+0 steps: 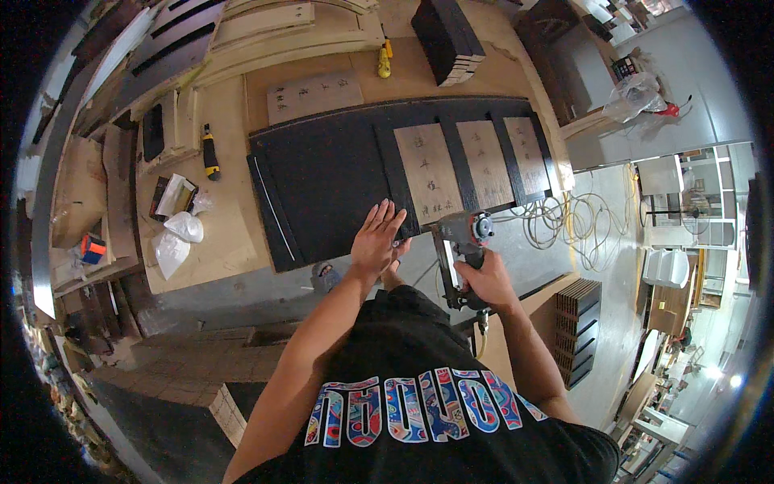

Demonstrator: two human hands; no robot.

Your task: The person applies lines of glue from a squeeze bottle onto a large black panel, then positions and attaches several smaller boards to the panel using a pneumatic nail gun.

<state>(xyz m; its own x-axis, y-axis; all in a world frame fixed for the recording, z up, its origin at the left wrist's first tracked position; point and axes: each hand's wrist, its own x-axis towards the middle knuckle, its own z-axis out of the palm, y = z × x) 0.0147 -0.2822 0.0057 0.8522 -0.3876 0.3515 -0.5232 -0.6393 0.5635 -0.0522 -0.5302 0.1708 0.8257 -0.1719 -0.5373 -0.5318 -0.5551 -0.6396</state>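
A long black panel (330, 177) lies on the workbench in front of me, with black strips (451, 145) across it. Between them sit wood-grain boards (427, 169) with handwriting on them. My left hand (376, 239) rests on the panel's near edge, fingers stretched out, beside one strip. My right hand (488, 281) is wrapped round the handle of a pneumatic nail gun (459, 234). The gun's nose is by the near edge, just right of my left hand; whether it touches the panel I cannot tell. A thin white rod (276, 206) lies at the panel's left end.
A utility knife (210, 153), a small box (175, 196) and plastic bags (176, 240) lie at left on the bench. A yellow-handled screwdriver (384, 63) and stacked dark boards (447, 44) are at the far side. Coiled air hoses (576, 230) lie on the floor at right, beyond slotted boards (577, 327).
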